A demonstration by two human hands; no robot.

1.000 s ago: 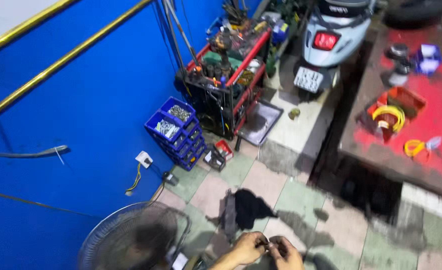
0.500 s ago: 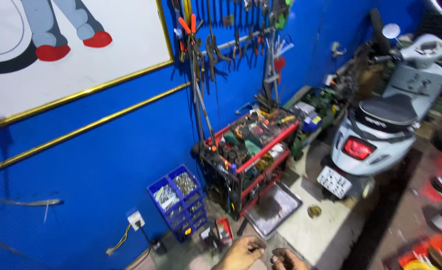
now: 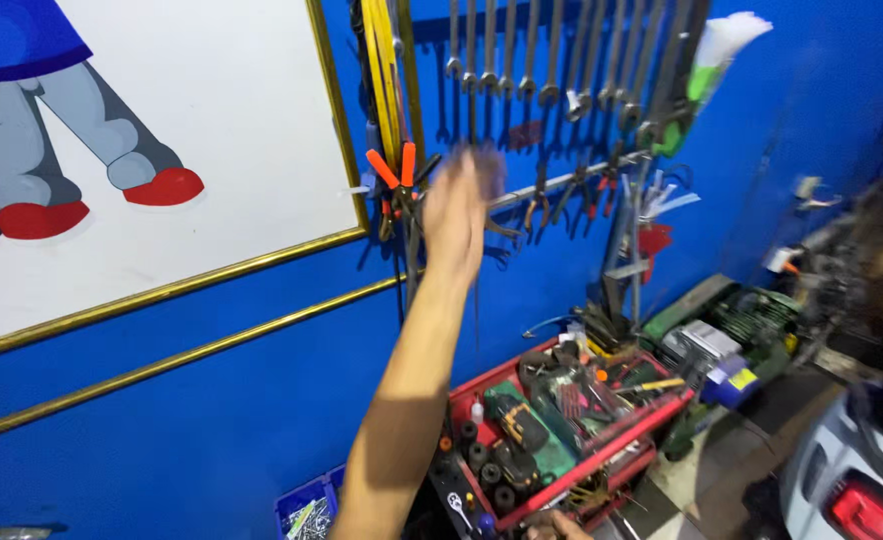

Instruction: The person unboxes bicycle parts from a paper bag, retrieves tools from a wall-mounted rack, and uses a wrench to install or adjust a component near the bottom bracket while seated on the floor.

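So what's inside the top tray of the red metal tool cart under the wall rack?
The red metal tool cart holds a jumble of dark hand tools and a row of black sockets. Whatever lies beneath that pile, and the lower shelves, is hidden.

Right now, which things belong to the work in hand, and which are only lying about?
In hand: left hand, blurred, up at the wall tools; orange-handled pliers; hanging spanners.
Lying about: red tool cart; scooter; blue bin; wall picture.
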